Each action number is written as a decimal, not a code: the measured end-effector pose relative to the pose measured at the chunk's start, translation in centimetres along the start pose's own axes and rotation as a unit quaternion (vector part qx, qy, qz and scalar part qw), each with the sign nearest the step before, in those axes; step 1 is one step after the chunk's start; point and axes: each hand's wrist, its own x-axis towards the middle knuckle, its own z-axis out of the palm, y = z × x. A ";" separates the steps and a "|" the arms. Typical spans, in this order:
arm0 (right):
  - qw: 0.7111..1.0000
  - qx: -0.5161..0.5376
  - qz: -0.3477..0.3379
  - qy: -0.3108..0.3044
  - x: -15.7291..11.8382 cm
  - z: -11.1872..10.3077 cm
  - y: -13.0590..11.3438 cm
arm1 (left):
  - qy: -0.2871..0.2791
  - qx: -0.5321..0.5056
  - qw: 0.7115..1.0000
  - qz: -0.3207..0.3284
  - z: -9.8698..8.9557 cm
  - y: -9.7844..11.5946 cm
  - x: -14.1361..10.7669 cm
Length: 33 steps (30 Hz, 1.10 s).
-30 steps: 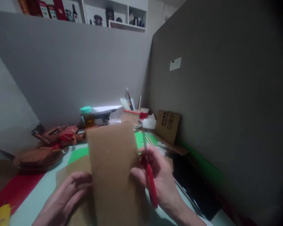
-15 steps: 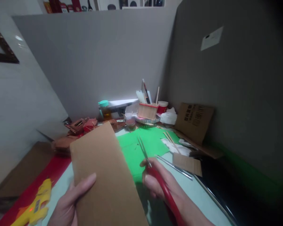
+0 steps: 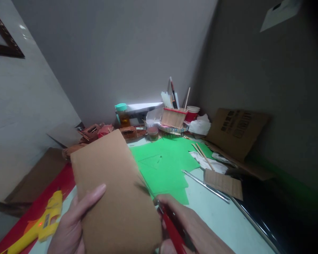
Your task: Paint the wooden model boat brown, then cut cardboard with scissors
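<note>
A flat piece of brown cardboard (image 3: 116, 180) is held up by my left hand (image 3: 75, 220), its thumb across the front face and the other fingers behind. Red-handled scissors (image 3: 172, 229) are in my right hand (image 3: 190, 225), at the cardboard's right edge. One blade lies over the front of the sheet; the other shows along its edge, so the blades are apart. Part of the right hand's fingers is hidden by the handles and the cardboard. Behind the sheet, green paper sheets (image 3: 169, 158) lie on the pale table.
A yellow glue gun (image 3: 47, 218) with a lit red light lies at left. Metal rods (image 3: 206, 187), a small cardboard piece (image 3: 224, 182) and wooden sticks (image 3: 204, 155) lie at right. Behind stand a stick holder (image 3: 173, 118), a teal-lidded jar (image 3: 122, 114) and a folded cardboard box (image 3: 238, 132).
My right hand has brought the scissors left and down to the cardboard, with the blades now around its right edge. The left hand keeps its hold. The head view has tilted down.
</note>
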 end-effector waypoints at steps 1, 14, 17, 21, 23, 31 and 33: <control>1.000 0.000 -0.001 0.001 -0.1 0.0 0.0 | 0.001 0.001 1.000 0.002 -0.2 -0.1 0.3; 0.995 0.006 0.096 -0.012 1.5 0.9 -0.9 | -0.005 0.038 0.999 0.034 1.2 -1.7 -0.2; 0.998 0.008 0.065 -0.001 1.6 1.3 -0.4 | -0.007 0.040 0.999 0.028 1.4 -1.7 -0.2; 0.999 0.007 0.031 0.011 1.8 1.7 0.4 | -0.011 0.044 0.999 0.019 1.4 -1.8 0.4; 1.000 -0.001 0.022 0.017 1.9 1.6 0.5 | -0.012 0.047 0.999 0.023 1.3 -1.9 0.6; 0.996 -0.046 -0.037 0.062 2.6 3.0 2.7 | -0.014 0.037 0.997 0.064 1.0 -2.3 0.5; 0.994 -0.047 -0.049 0.082 2.7 3.5 3.5 | -0.006 0.045 0.995 0.090 1.1 -2.2 0.5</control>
